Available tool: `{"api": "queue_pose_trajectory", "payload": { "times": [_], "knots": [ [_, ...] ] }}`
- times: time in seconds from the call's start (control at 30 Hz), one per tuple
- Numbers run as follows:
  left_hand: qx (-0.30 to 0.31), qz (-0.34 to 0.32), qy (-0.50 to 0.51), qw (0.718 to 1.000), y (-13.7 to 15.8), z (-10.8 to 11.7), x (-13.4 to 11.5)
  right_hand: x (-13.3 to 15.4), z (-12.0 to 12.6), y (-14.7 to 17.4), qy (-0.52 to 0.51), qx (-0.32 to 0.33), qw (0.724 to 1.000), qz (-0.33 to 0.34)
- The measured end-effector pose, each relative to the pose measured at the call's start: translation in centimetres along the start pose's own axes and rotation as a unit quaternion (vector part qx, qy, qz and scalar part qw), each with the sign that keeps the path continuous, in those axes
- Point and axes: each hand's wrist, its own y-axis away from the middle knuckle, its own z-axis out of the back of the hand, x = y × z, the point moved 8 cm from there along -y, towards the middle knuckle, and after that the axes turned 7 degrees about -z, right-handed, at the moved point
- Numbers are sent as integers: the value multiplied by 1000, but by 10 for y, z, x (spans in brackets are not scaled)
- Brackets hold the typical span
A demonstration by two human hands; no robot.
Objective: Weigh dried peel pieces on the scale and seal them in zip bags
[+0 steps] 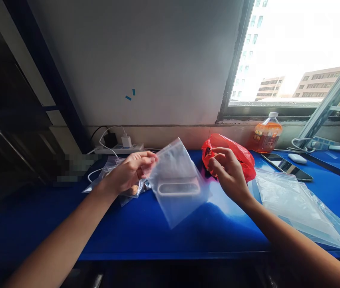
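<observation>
My left hand [134, 170] is closed in a pinch on the left edge of a translucent plastic bag [172, 208]. The bag hangs tilted above the blue table, and a pale, long rounded outline shows on or through it. To its right, my right hand [229, 172] is held up with loosely bent fingers a little apart; I see nothing between them. Behind those fingers lies a crumpled red plastic bag [241, 158], its opening partly covered by the hand. Behind my left hand are small clear bags [134, 192], one with a brown item inside.
On the blue table [122, 236], flat clear bags [295, 208] lie in a stack at right. Beyond them are a phone [288, 167], a white rounded case [297, 159] and a drink bottle [267, 134]. A power strip [118, 149] with a white charger [126, 141] stands by the wall.
</observation>
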Motion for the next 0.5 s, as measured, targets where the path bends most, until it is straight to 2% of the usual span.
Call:
{"api": "queue_pose_trajectory", "payload": {
  "times": [0.1,0.2,0.27,0.37,0.5],
  "knots": [
    [127,76,-54,988,12,-33,15,10,-15,10,62,71,994,51],
    [159,98,-116,975,20,-55,25,12,-39,23,120,208,970,50],
    [159,97,-149,971,20,-62,29,9,-49,29,140,268,953,35],
    [140,101,-171,970,16,-58,34,6,-51,27,124,284,951,20],
    [100,81,-178,976,9,-43,30,3,-42,18,120,250,961,16]
  ]
}}
